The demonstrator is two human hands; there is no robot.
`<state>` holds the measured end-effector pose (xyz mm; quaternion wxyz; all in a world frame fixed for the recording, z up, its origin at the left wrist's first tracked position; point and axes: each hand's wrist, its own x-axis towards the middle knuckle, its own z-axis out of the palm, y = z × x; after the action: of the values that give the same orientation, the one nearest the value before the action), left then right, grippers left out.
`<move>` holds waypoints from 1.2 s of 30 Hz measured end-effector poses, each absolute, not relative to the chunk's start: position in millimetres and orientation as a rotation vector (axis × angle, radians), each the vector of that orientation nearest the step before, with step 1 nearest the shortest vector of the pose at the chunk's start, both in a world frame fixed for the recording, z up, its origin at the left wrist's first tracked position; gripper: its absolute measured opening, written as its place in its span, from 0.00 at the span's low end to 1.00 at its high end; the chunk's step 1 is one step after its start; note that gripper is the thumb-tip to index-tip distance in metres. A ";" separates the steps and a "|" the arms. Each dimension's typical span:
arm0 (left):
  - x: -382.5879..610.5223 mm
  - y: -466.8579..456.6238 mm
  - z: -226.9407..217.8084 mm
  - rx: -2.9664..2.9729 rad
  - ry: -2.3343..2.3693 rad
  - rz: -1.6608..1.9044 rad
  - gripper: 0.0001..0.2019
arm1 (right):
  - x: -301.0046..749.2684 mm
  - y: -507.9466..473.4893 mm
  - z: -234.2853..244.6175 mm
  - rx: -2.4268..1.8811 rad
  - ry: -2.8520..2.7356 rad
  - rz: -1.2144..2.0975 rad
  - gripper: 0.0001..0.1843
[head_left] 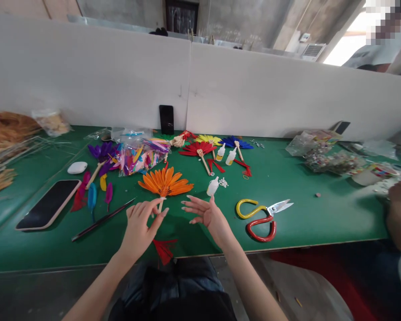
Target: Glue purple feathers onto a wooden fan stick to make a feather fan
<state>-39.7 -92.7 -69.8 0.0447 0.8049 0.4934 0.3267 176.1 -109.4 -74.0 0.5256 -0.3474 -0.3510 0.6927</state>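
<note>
Orange feather fan (166,182) — my left hand (140,219) pinches its stick (161,204). My right hand (214,219) has its fingers wide — near a little white bottle (213,186).

From our head-worn camera, we look forward and down from above and behind our hands (141,223), near enough that both forearms (100,281) show, with the table (321,218) around the hands and the pale partition (270,96) beyond them.
</note>
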 end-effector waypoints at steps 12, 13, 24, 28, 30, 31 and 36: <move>2.7 -79.8 -41.4 2.463 1.062 1.120 0.06 | 160.8 -121.5 -47.9 -0.500 -0.698 1.966 0.39; 3.0 -78.5 -41.1 2.420 1.050 1.129 0.05 | 160.0 -121.9 -47.4 -0.496 -0.693 1.974 0.39; 10.3 -80.2 -44.7 2.321 1.158 1.182 0.06 | 150.3 -114.5 -46.4 -0.461 -0.699 2.036 0.39; 10.4 -74.4 -43.7 2.175 1.285 1.222 0.11 | 150.1 -114.8 -42.6 -0.569 -0.803 2.032 0.39; 2.3 -69.2 -41.4 2.034 1.356 1.261 0.12 | 157.0 -117.1 -40.7 -0.652 -0.886 1.993 0.36; -4.1 -66.7 -40.3 1.949 1.399 1.289 0.12 | 162.9 -118.6 -39.7 -0.699 -0.946 1.952 0.33; -44.6 -62.5 -43.7 1.767 1.596 1.312 0.13 | 202.2 -121.7 -34.8 -0.896 -1.179 1.636 0.21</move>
<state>-44.6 -62.5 -43.7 0.2101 0.6355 0.5739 0.4718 202.2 -121.7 -34.8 0.4508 -0.3623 -0.4771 0.6617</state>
